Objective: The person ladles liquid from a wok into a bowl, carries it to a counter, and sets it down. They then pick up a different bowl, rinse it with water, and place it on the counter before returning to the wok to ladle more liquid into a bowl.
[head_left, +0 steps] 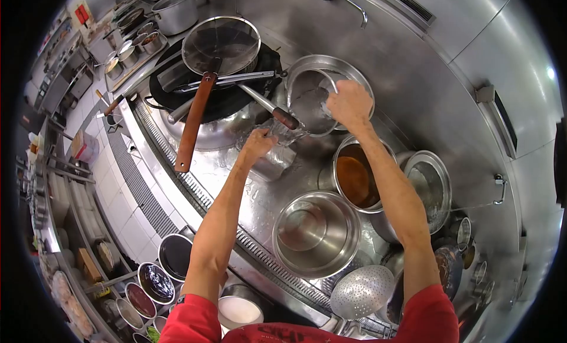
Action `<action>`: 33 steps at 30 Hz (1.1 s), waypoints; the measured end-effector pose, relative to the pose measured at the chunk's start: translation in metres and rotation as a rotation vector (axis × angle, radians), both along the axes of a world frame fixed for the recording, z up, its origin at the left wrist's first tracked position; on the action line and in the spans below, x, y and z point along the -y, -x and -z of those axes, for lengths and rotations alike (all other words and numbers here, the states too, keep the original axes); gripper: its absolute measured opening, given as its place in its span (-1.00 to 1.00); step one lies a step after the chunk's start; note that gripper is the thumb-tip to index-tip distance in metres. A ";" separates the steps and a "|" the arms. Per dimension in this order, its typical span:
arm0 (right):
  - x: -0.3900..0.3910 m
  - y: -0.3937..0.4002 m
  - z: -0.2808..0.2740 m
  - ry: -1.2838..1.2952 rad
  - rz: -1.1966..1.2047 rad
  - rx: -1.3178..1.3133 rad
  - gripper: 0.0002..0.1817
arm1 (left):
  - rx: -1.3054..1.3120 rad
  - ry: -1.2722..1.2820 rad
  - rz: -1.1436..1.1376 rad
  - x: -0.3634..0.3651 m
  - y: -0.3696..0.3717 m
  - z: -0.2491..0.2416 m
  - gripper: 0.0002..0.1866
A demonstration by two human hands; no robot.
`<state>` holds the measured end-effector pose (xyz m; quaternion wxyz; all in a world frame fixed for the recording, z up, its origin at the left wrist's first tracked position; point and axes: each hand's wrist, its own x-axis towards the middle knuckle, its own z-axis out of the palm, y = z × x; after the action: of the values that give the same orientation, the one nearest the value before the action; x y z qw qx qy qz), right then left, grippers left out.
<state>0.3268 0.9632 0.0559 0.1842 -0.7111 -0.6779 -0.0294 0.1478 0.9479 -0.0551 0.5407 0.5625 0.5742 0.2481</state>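
My right hand [349, 105] is closed around the handle of a metal pot [308, 120] and tips it to the left. Clear liquid at the pot's lip spills toward a smaller metal container [274, 167]. On that container's rim my left hand [258, 145] is closed, its fingers partly hidden. Just behind the tilted pot lies a wide metal basin [298, 64]. Above my left hand, the dark-gripped end of a metal handle [284, 117] reaches out from the wok [236, 101].
A strainer [221, 45] with a wooden handle lies over the wok. Nearer me are a pot of orange-brown liquid [354, 176], a large steel pot [317, 272] and a perforated ladle [361, 293]. Sauce containers [156, 282] line the lower left; a tap [354, 6] projects from the wall.
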 end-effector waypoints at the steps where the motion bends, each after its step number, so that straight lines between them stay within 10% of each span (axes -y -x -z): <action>1: 0.000 0.003 0.002 -0.004 -0.010 0.006 -0.82 | 0.066 0.032 -0.069 0.001 0.000 0.001 -0.65; 20: -0.050 -0.032 0.028 -0.318 -0.005 0.343 -0.90 | 1.013 0.398 -0.576 0.036 0.038 -0.014 -0.74; 23: -0.053 -0.025 0.053 -0.216 0.043 0.319 -0.89 | 0.651 0.115 -0.419 0.033 0.047 0.005 -0.52; 28: -0.059 -0.022 0.087 -0.056 0.211 0.072 -0.86 | -0.442 -0.338 0.154 0.056 0.018 0.022 -0.82; 33: -0.048 -0.035 0.055 -0.134 0.373 -0.497 -0.91 | -0.419 -0.394 0.278 0.067 0.006 0.027 -0.72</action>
<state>0.3621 1.0109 0.0013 0.3819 -0.7949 -0.4666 0.0675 0.1413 0.8805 -0.0826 0.3200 0.7684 0.5315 0.1571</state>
